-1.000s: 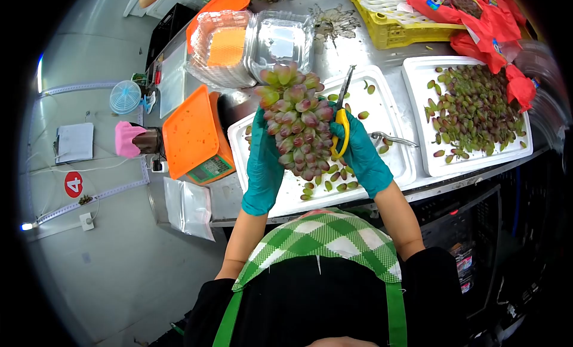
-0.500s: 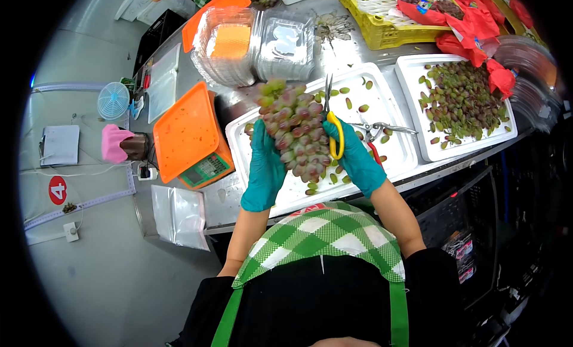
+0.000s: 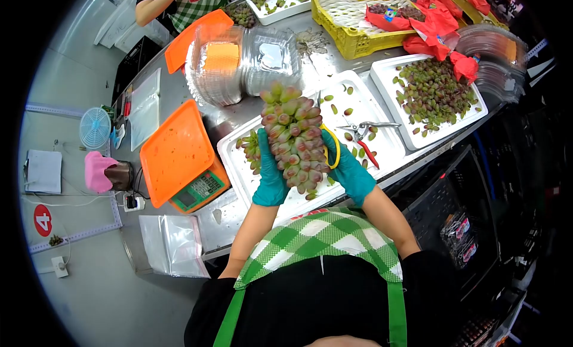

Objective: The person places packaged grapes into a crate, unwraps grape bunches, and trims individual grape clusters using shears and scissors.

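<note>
A large bunch of reddish-green grapes point(image 3: 293, 143) is held up in front of me, over a white tray point(image 3: 391, 159). My left hand point(image 3: 271, 179), in a teal glove, grips its left side. My right hand point(image 3: 353, 175), gloved too, is closed around yellow-handled scissors point(image 3: 335, 149) at the bunch's right side; the blades are mostly hidden behind the grapes. Red-handled pruning shears point(image 3: 365, 138) lie in the tray to the right, among loose grapes point(image 3: 348, 111). A smaller grape cluster point(image 3: 250, 151) rests at the tray's left end.
Left of the tray stands an orange scale point(image 3: 179, 153). Behind it are stacked clear plastic boxes point(image 3: 271, 57). Another white tray of loose grapes point(image 3: 433, 93) is on the right, with a yellow crate point(image 3: 352, 42) beyond. Another person's arm point(image 3: 156, 8) shows at top left.
My view has shifted, and more of the other person shows at top left. The bunch stands more upright between my hands. The scissor blades, clearly visible before, are now mostly behind the grapes.
</note>
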